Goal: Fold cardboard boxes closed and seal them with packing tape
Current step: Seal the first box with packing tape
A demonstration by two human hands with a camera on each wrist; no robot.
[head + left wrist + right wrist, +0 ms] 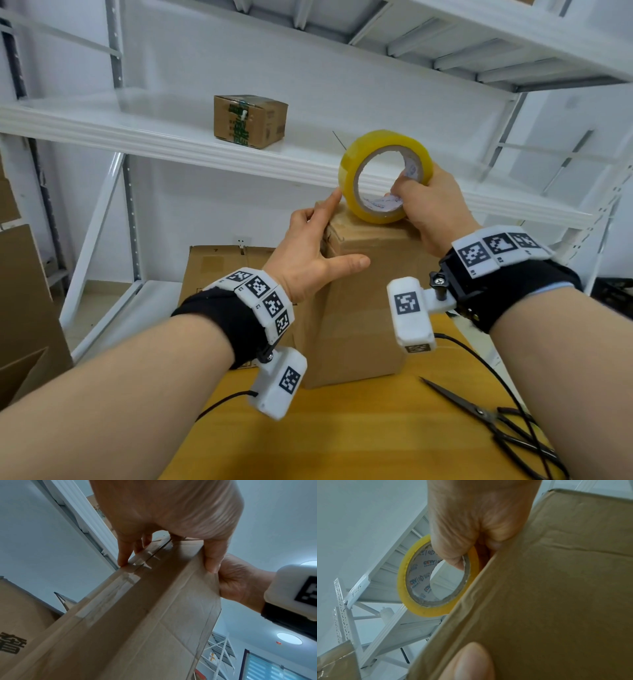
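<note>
A tall cardboard box (359, 308) stands on end on the yellow table (342, 431). Old clear tape runs along its seam (130, 577). My left hand (308, 246) straddles its upper left corner: the thumb lies flat on the front face, the other fingers (123, 559) press the taped side, and the index finger points up and touches the tape roll. My right hand (431, 209) grips a yellow roll of packing tape (349, 168) just above the box top, thumb through the core (453, 561). The box face (556, 588) fills the right wrist view.
Black scissors (486, 414) and cables lie on the table at the front right. A small sealed box (248, 120) sits on the white shelf (137, 133) behind. A larger carton (219, 270) stands behind the tall box, with more cardboard (20, 308) at the left edge.
</note>
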